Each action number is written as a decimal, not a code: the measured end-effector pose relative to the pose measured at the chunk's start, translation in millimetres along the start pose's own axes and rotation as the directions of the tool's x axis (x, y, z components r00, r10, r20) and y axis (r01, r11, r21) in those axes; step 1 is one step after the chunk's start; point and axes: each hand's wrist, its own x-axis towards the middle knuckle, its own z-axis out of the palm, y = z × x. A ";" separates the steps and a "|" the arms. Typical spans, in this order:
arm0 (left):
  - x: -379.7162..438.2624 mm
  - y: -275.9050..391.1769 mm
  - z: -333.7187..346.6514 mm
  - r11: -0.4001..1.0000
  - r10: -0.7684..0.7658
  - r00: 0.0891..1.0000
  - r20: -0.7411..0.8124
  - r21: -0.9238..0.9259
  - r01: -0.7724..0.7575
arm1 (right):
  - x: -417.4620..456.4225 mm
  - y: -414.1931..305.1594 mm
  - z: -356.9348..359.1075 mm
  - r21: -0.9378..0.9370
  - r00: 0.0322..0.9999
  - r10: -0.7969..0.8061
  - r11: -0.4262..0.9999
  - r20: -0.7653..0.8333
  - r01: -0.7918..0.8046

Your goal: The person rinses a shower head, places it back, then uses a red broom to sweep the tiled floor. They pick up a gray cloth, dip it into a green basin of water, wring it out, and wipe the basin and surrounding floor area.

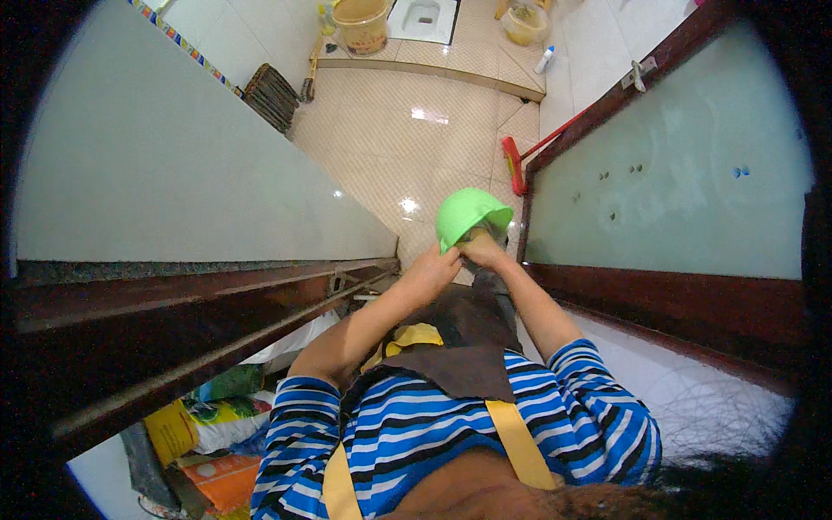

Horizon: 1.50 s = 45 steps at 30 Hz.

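A light green plastic bowl-shaped vessel (465,213), perhaps a ladle, is tilted in front of me with its opening towards me. My left hand (443,260) pinches the vessel at its near left edge. My right hand (481,248) is at the opening, beside the left one, with its fingers partly out of sight. Something dark and greyish (499,235) shows inside the opening around the right hand; I cannot tell what it is. Below both hands hangs a dark brown apron (455,374) with yellow straps.
Frosted-glass door panel (663,182) stands on the right, a pale panel (182,175) on the left. Ahead, a tiled floor (383,136) leads to a raised step (422,70) with a bucket (361,29) and squat toilet (426,19). A red floor brush (513,166) leans right.
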 end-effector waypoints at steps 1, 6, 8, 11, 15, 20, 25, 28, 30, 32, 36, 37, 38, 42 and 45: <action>-7.3 -1.1 -0.5 1.000 -0.012 1.000 0.015 0.006 0.011 | 2.4 -0.5 4.7 0.190 0.993 0.018 0.981 0.118 -0.040; -35.6 -4.7 -7.1 0.964 -0.255 0.966 -0.029 -0.081 0.252 | -37.8 -38.2 10.4 0.721 0.961 0.120 0.640 0.248 -0.266; -42.9 -10.5 7.6 0.918 -0.375 0.903 -0.210 -0.217 0.331 | -50.7 -46.6 2.6 0.488 0.983 0.074 0.860 0.169 -0.149; -41.1 -15.2 19.7 0.621 -0.713 0.678 -0.181 -0.611 0.491 | -64.5 -56.9 6.0 0.256 0.992 -0.079 0.965 0.103 0.051; -13.5 -35.2 40.5 0.424 -0.748 0.663 -0.019 -0.782 0.456 | -63.3 -71.6 15.6 -0.427 0.987 -0.005 0.901 0.162 0.074; -2.5 -30.3 39.8 0.203 -0.696 0.697 0.173 -0.883 0.422 | -65.8 -104.9 0.2 -0.655 0.937 0.047 0.727 0.347 0.206; 9.9 5.5 9.9 -0.098 -0.629 0.717 0.301 -0.945 0.311 | -94.4 -135.9 -23.9 -0.563 0.926 0.081 0.812 0.369 0.153; 14.3 14.2 -0.1 -0.046 -0.662 0.688 0.299 -0.932 0.360 | -85.0 -93.5 -13.0 -0.493 0.942 0.014 0.854 0.336 0.164; 11.1 6.1 4.9 0.054 -0.658 0.702 0.274 -0.912 0.406 | -92.3 -86.4 -14.9 -0.306 0.947 0.004 0.947 0.322 0.101; 18.5 13.3 -7.0 0.191 -0.680 0.702 0.210 -0.874 0.447 | -110.4 -91.8 -33.1 -0.027 0.959 0.039 0.999 0.281 -0.033; 29.3 19.4 1.2 0.509 -0.731 0.670 -0.128 -0.756 0.411 | -119.0 -83.6 -25.7 0.458 0.974 -0.060 0.888 0.220 -0.049; 35.1 17.6 4.6 0.495 -0.715 0.686 -0.131 -0.789 0.365 | -116.5 -80.7 -18.6 0.495 0.978 -0.124 0.869 0.165 0.027; 40.8 14.8 7.4 0.477 -0.699 0.702 -0.135 -0.819 0.318 | -113.1 -77.8 -11.8 0.526 0.976 -0.187 0.844 0.109 0.103; 45.4 12.9 -11.1 0.288 -0.669 0.738 -0.090 -0.947 0.145 | -102.4 -84.4 -9.3 0.571 0.981 -0.172 0.816 0.087 0.092; 47.2 24.1 -32.1 0.212 -0.651 0.752 -0.103 -0.976 0.050 | -101.8 -90.9 -5.5 0.685 0.987 -0.163 0.718 -0.004 0.122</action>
